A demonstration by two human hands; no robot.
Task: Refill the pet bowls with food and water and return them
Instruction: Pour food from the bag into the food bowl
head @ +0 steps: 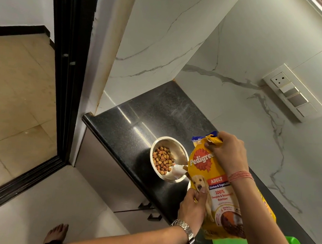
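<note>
Kibble (161,161) already in bowl (181,146); I judge food nearly done. Left hand (193,205) pinches bag (220,199) edge, right hand (227,151) clamps top. Water, return left.

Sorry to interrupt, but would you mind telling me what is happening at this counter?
A person is tipping a yellow dog food bag toward a round steel bowl on the black stone counter. The right hand grips the bag's top corner; the left hand pinches its lower edge. Brown kibble already partly fills the bowl.
</note>
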